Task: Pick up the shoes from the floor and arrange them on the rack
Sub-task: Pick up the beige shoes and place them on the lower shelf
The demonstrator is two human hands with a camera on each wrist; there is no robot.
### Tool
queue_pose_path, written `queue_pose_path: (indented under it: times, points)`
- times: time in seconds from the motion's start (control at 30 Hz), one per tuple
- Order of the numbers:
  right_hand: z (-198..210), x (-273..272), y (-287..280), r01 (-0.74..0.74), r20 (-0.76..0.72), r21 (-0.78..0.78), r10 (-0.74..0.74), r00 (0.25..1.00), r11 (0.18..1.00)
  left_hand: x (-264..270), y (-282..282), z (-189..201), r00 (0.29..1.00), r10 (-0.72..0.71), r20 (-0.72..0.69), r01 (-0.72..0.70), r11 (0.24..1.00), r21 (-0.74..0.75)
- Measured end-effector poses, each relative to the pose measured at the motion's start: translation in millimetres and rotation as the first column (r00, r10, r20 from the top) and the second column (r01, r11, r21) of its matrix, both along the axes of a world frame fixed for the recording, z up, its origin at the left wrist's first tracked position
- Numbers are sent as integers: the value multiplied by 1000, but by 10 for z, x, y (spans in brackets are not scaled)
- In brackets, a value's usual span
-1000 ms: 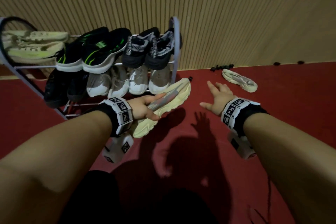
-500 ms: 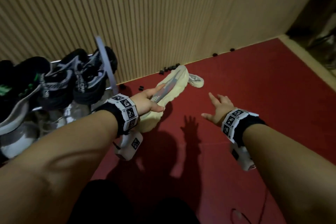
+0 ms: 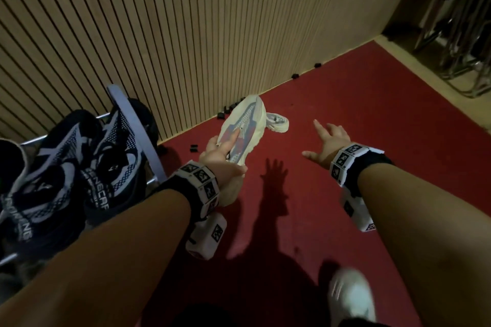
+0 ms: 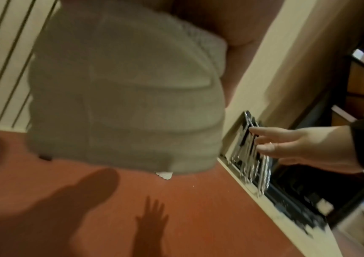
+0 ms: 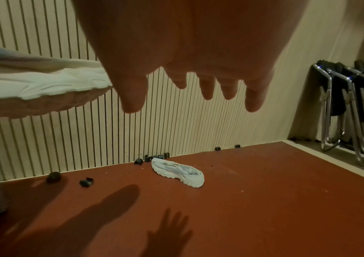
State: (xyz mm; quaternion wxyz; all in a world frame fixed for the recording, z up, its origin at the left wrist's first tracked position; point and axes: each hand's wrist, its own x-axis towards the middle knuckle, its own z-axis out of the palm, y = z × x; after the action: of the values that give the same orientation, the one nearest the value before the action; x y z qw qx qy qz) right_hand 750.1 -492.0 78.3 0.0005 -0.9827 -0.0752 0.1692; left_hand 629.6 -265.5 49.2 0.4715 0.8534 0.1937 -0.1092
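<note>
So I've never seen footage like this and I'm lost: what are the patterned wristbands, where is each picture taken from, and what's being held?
No machine here: a person wears marker bands and small cameras. One picture comes from a head camera, the other two from the wrists, looking along the fingers. The left hand grips a cream shoe. The right hand is spread open and holds nothing. A matching shoe lies on the red floor by the slatted wall. The rack, at left, already carries dark sneakers.

Two cream shoes (image 3: 245, 130) (image 5: 177, 172); two navy shoes (image 3: 39, 183) (image 3: 114, 159); two hands (image 3: 224, 156) (image 3: 328, 143).
</note>
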Motion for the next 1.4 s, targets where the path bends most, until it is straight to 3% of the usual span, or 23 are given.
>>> queue_pose_path:
  times: [0.13, 0.27, 0.5, 0.73, 0.87, 0.97, 1.23, 1.4]
  points:
    - [-355, 373, 79, -3, -1, -34, 3, 1000, 999, 296, -3, -454, 992, 121, 38, -115, 985, -125]
    - [-762, 801, 194, -54, -31, -65, 52, 998, 996, 614, -22, -714, 980, 185, 72, -183, 982, -38]
    - [-1367, 1738, 402, -209, -113, -55, 202, 973, 976, 1296, -4, -990, 945, 324, 42, -323, 946, -23]
    - [-1947, 2910, 534, -298, -184, -91, 278, 943, 950, 2008, -119, -1339, 845, 534, 12, -534, 845, 13]
    - [-2342, 3417, 678, -323, -222, -61, 303, 927, 944, 2311, -257, -1535, 829, 559, 4, -559, 828, 46]
    - [-2570, 3627, 710, -384, -242, -49, 362, 900, 922, 2461, -360, -1688, 811, 580, -80, -579, 814, 32]
    - [-3050, 3868, 714, -404, -251, -38, 383, 889, 914, 2617, -509, -1906, 772, 626, -111, -634, 771, -62]
    - [-3204, 3666, 702, -402, -208, -22, 389, 897, 915, 2580, -478, -1880, 771, 612, -177, -628, 776, -57]
